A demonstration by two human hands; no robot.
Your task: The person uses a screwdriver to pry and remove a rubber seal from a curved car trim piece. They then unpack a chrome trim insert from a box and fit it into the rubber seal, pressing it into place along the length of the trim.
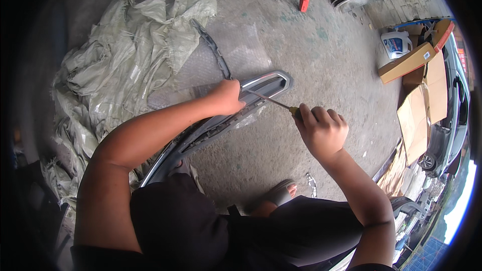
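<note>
"Dark-clothed legs (pixel 306 226) fill the bottom edge, with a foot in an open-toed slipper (pixel 280 193) on the concrete floor (pixel 311 60). Bare forearms (pixel 160 125) reach beyond them."

"What are the hands doing?"

"The left hand (pixel 227 99) is closed around a long, curved car trim piece (pixel 271 89), dark grey with a silver edge. The right hand (pixel 324 131) grips a screwdriver (pixel 279 104), its thin shaft pointing left across the trim, close beside the left fingers."

"Where exactly is the trim?"

"It slants from beside the left leg, at lower left, to a rounded end near the centre. I cannot tell whether that end rests on the floor."

"And around it?"

"Just beyond the left hand, a narrow dark strip (pixel 219 56) lies on bubble wrap (pixel 246 42). A crumpled, pale woven sheet (pixel 120 70) spreads to the left. Cardboard boxes (pixel 414 123) stand well apart, on the right."

"What could go wrong?"

"If the tip slips under pressure, it could jab the left hand or scratch the silver edge. Levering too hard might crack the trim's clips. A loose left grip could let the piece twist."

"Is the tip wedged in?"

"Too small to tell."
</note>
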